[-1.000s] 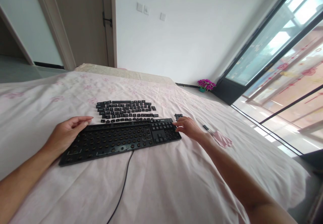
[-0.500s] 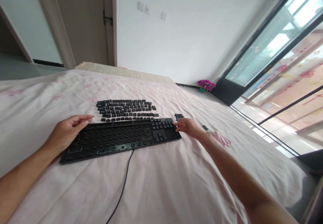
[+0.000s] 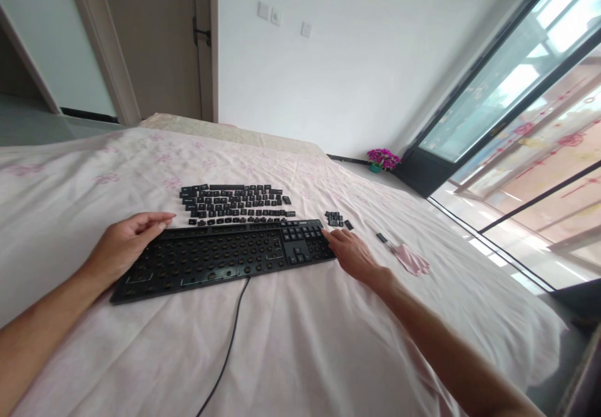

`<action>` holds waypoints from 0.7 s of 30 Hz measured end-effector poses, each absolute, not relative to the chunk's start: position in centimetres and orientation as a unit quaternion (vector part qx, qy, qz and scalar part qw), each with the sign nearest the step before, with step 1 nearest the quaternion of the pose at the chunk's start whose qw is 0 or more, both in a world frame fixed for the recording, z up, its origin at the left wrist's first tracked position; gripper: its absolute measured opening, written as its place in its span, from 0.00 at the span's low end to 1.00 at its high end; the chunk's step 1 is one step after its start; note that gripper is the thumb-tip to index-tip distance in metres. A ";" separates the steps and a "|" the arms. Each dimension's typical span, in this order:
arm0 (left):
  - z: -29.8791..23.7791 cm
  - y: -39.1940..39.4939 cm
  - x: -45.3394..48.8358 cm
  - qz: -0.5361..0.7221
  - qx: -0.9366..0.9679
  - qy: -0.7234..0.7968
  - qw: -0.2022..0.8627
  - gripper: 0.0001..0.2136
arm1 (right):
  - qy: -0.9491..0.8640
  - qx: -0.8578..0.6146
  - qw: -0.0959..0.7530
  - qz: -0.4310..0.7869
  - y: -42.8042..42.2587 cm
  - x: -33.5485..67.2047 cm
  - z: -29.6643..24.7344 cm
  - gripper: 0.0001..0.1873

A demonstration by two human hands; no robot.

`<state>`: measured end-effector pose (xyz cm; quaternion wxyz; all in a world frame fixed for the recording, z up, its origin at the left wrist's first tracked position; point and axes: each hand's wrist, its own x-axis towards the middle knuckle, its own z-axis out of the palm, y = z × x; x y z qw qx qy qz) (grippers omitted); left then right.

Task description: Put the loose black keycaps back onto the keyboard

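A black keyboard (image 3: 253, 251) lies on the bed, its main section stripped of keycaps. Some keys remain on its right part. My left hand (image 3: 126, 241) rests at the keyboard's upper left corner, thumb and fingers pressed together; anything small between them is hidden. At the right end, my right hand (image 3: 352, 251) has its fingers closed at the number pad's edge; what they grip cannot be made out. Loose keycaps (image 3: 230, 204) lie in rows beyond the keyboard. A smaller keycap group (image 3: 334, 218) lies beyond the right hand, with a single keycap (image 3: 348, 224) beside it.
A tool with a dark end (image 3: 382, 238) lies beside a pink cloth (image 3: 412, 259) at right. The keyboard's cable (image 3: 230, 348) runs toward me over the wrinkled bed sheet (image 3: 300, 354). Purple flowers (image 3: 382, 159) stand on the floor near the glass door (image 3: 488, 91).
My right hand has shifted slightly down and toward me along the keyboard's right edge, uncovering keycaps beyond it. My left hand has hardly moved.
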<state>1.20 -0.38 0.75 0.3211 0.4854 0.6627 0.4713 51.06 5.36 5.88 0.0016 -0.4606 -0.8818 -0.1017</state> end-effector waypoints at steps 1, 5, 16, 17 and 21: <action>0.7 -0.4 1.2 0.471 0.483 0.664 0.321 0.25 | -0.878 -0.467 0.000 -0.109 5.0 51.0 5.8 0.26; 0.9 -0.6 1.4 0.468 0.480 0.667 0.324 0.25 | -0.870 -0.480 0.002 -0.111 4.4 50.9 5.4 0.33; 0.7 -0.3 1.0 0.458 0.499 0.665 0.315 0.25 | -0.877 -0.476 0.033 -0.061 4.4 50.8 4.4 0.43; 0.7 -0.3 1.0 0.456 0.498 0.667 0.315 0.25 | -0.874 -0.482 0.048 -0.040 4.5 51.2 4.6 0.44; 0.9 -0.5 1.2 0.461 0.495 0.666 0.314 0.26 | -0.819 -0.553 0.154 0.007 6.1 53.1 5.0 0.37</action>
